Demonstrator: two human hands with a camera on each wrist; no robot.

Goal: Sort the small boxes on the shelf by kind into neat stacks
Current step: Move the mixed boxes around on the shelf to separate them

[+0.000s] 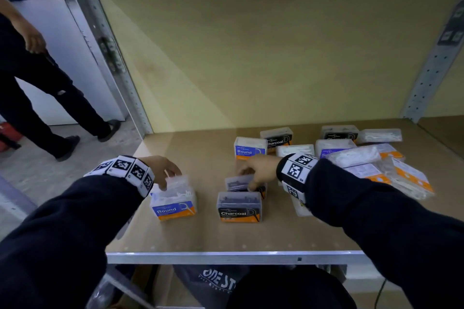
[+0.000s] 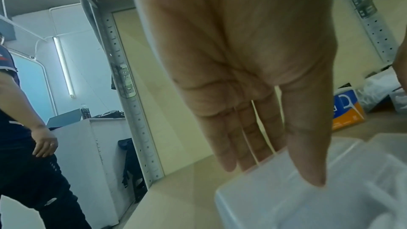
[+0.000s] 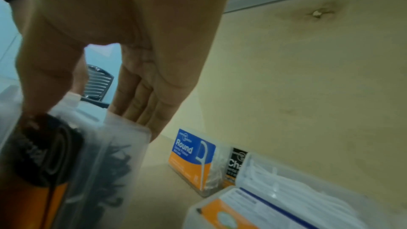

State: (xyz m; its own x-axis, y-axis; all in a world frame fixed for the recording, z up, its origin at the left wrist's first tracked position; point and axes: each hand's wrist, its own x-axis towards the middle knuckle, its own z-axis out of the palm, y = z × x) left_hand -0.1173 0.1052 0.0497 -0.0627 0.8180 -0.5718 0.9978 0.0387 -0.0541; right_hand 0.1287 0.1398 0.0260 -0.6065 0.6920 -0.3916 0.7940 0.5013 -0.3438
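My left hand point(image 1: 164, 174) reaches down over a clear "Round" box point(image 1: 173, 202) with a blue and orange label, near the shelf's front left. In the left wrist view its straight fingers point(image 2: 306, 154) touch the far edge of the box's lid point(image 2: 308, 198). My right hand point(image 1: 252, 175) grips a "Charcoal" box point(image 1: 237, 183) of dark picks, tilted, thumb on one side and fingers on the other point(image 3: 141, 104). That box point(image 3: 99, 163) is just behind a second Charcoal box point(image 1: 239, 207), which stands upright.
Behind stand another Round box point(image 1: 249, 148) and two Charcoal boxes point(image 1: 277, 138). Several clear boxes point(image 1: 376, 165) lie jumbled at the right. A metal lip point(image 1: 226, 256) edges the shelf front. Another person point(image 1: 37, 88) stands left of the shelf post.
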